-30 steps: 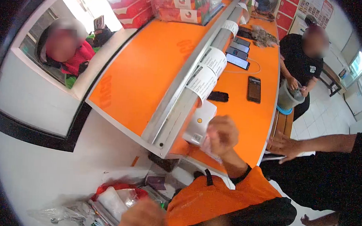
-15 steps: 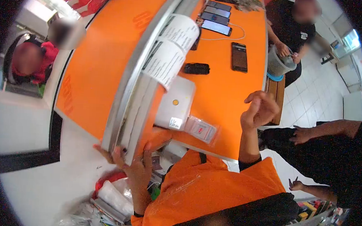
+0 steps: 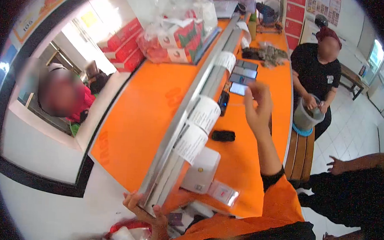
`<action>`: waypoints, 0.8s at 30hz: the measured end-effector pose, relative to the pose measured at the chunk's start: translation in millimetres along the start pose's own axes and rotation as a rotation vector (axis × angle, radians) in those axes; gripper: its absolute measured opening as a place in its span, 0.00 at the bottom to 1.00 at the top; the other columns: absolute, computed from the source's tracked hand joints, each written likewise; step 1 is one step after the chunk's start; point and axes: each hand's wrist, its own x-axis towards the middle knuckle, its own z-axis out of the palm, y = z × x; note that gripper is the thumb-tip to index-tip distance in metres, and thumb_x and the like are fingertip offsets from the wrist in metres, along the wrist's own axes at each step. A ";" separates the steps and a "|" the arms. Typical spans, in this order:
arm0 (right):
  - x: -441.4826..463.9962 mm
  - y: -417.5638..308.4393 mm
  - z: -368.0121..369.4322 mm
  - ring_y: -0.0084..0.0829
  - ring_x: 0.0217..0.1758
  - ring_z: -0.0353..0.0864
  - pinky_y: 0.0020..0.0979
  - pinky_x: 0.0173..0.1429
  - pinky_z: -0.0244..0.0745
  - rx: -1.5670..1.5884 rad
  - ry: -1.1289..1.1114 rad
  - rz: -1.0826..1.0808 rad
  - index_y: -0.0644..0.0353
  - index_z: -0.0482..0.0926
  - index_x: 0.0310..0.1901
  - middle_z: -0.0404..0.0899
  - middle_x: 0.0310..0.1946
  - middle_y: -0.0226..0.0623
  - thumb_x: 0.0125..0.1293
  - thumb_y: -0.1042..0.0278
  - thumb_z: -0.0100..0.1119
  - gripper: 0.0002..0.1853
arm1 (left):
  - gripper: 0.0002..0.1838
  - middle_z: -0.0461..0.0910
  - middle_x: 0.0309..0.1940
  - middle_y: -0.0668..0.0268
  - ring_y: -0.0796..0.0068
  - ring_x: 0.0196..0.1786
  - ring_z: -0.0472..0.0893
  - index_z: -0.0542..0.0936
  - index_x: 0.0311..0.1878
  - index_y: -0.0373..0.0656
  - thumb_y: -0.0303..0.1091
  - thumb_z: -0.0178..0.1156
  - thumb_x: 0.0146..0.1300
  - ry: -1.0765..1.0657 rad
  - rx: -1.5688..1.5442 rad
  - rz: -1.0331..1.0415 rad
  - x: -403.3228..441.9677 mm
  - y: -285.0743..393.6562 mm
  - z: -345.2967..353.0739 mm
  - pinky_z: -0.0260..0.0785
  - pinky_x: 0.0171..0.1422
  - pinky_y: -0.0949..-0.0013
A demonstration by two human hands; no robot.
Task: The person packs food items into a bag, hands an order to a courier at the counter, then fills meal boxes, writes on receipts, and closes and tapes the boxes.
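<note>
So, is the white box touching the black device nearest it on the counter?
Apart. Head view: bare orange counter shows between the white box and the black device.

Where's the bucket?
In the head view, the bucket is on the right side, held by the person in the black shirt, right beside the orange counter.

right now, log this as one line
left hand: at end of rail | right hand: raised over orange counter | phones: lined up | papers: on rail
</note>
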 end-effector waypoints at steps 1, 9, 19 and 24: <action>33.6 12.5 19.2 0.27 0.30 0.79 0.27 0.37 0.74 0.078 -0.038 0.002 0.65 0.76 0.42 0.78 0.30 0.39 0.66 0.74 0.54 0.06 | 0.27 0.66 0.44 0.58 0.59 0.54 0.66 0.67 0.48 0.43 0.59 0.52 0.62 0.046 -0.036 -0.049 4.0 12.3 7.0 0.40 0.74 0.40; 279.3 163.3 212.4 0.41 0.48 0.80 0.37 0.55 0.74 -0.297 -0.651 -0.243 0.61 0.78 0.48 0.81 0.43 0.46 0.57 0.59 0.63 0.20 | 0.18 0.68 0.39 0.59 0.60 0.50 0.68 0.68 0.42 0.44 0.50 0.52 0.62 0.226 -0.046 -0.098 -11.7 -2.6 15.3 0.44 0.71 0.42; 318.6 166.5 295.6 0.43 0.56 0.76 0.42 0.61 0.71 -0.097 -0.805 0.028 0.64 0.74 0.54 0.78 0.50 0.50 0.62 0.56 0.61 0.24 | 0.15 0.73 0.36 0.57 0.63 0.46 0.72 0.74 0.42 0.44 0.46 0.48 0.67 0.461 -0.162 0.047 -40.0 -58.9 32.7 0.55 0.68 0.46; 350.7 117.1 235.0 0.33 0.36 0.81 0.34 0.41 0.79 0.225 -0.372 -0.218 0.60 0.74 0.49 0.79 0.38 0.39 0.68 0.53 0.55 0.19 | 0.15 0.73 0.35 0.61 0.67 0.44 0.72 0.75 0.43 0.44 0.44 0.46 0.69 0.402 -0.061 0.115 1.1 -1.9 28.8 0.59 0.61 0.54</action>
